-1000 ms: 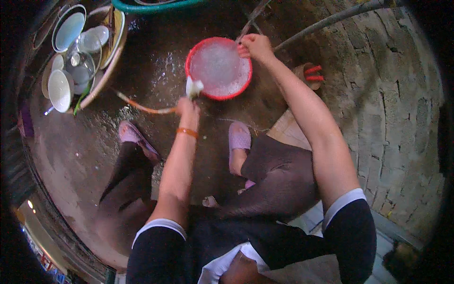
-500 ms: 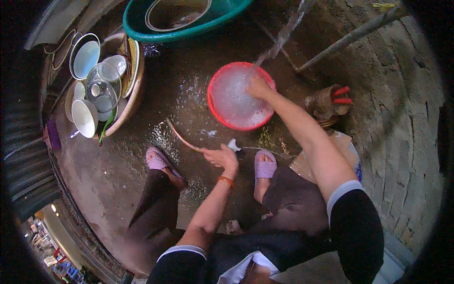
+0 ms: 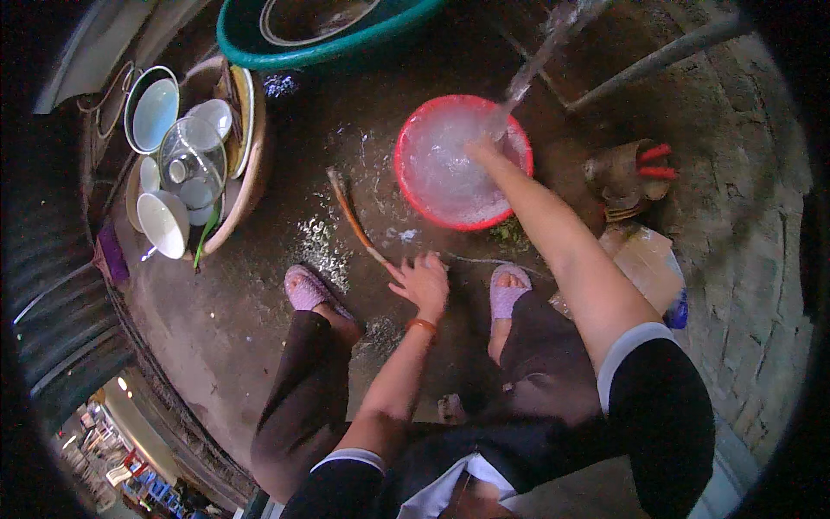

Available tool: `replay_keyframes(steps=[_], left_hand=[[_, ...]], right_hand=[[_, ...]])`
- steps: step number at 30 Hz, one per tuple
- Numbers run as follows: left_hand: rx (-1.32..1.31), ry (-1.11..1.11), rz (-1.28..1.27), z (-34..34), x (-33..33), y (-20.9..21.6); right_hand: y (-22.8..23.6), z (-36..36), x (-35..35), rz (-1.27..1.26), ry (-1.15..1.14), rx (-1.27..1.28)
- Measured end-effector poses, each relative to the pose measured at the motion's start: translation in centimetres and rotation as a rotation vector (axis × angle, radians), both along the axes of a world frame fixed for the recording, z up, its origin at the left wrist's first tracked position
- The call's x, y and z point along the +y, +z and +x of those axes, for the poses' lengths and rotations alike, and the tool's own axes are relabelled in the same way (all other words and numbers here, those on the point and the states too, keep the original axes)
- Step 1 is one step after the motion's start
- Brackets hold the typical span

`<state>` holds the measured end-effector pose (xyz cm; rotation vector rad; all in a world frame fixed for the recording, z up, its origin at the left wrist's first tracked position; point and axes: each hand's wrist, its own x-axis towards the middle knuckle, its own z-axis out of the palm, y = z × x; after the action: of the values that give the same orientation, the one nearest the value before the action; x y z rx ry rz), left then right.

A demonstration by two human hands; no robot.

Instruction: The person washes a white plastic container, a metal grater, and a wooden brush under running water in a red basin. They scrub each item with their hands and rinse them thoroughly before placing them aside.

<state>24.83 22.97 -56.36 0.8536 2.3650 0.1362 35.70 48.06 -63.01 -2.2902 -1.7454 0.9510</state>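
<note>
A red plastic basin (image 3: 402,177) of cloudy, foamy water stands on the wet floor ahead of me. A stream of water (image 3: 540,65) pours into its right side from the upper right. My right hand (image 3: 486,151) reaches into the basin beside that stream; its fingers are hidden in the water. Lower down, between my feet, my left hand (image 3: 422,284) hovers low over the floor with its fingers spread. Its thumb side is beside the lower end of a curved orange-brown rod or hose (image 3: 353,221); I cannot tell whether they touch.
A large tub (image 3: 249,186) at left holds bowls (image 3: 162,223), a clear lid and a green leaf. A green tub (image 3: 303,56) with a metal basin inside stands at the far side. To the right are a brown container (image 3: 616,173) with red handles, a cardboard piece (image 3: 644,264) and a brick wall.
The view has shifted slightly. My left hand has turned and spread its fingers over the place where a small white piece showed. The right hand stays in the basin.
</note>
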Motion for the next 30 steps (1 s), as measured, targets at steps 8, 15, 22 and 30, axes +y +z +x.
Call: replay_keyframes(steps=[8,15,22,30], left_hand=[[-0.004,0.192,0.235,2.7,-1.1,1.4],[-0.521,0.153,0.764,1.2,8.7,2.0],[-0.623,-0.067,0.417,0.6,13.8,-1.3],[-0.753,0.033,0.258,-1.2,14.7,-5.3]], right_hand=[[-3.1,2.6,0.1,-0.166,-0.07,0.327],[1.1,5.8,-0.9,-0.115,0.233,0.381],[0.3,4.2,-3.1,-0.169,-0.115,0.62],[-1.7,3.6,-1.9,-0.334,-0.133,0.753]])
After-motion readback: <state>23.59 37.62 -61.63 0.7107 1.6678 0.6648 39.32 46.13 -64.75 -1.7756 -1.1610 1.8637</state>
